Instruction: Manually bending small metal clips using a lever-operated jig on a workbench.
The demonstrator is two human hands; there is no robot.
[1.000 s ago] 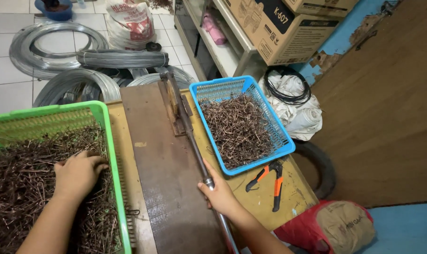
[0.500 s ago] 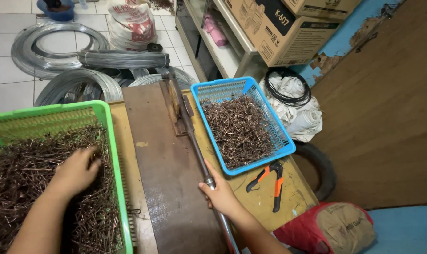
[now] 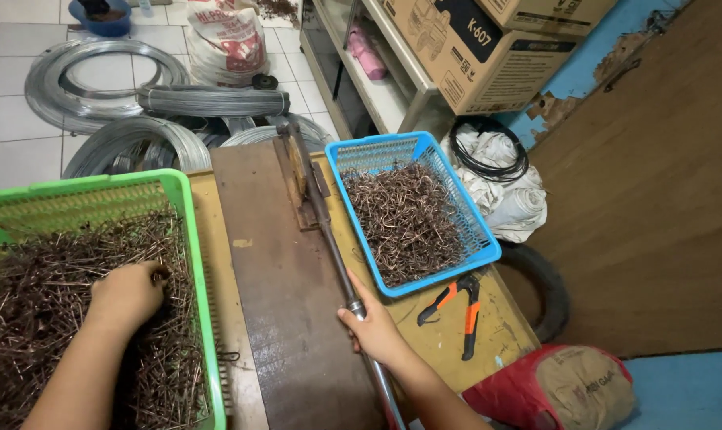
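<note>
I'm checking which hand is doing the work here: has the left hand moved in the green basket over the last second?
Yes, slightly. The left hand has shifted right through the brown wire pieces, ending closer to the green basket's right wall.

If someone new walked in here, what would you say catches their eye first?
Probably the bright green plastic basket at the left, heaped with brown wire pieces where the left hand digs in. Next, the blue plastic basket of bent wire at the right, and the right hand gripping the long metal lever between them.
</note>
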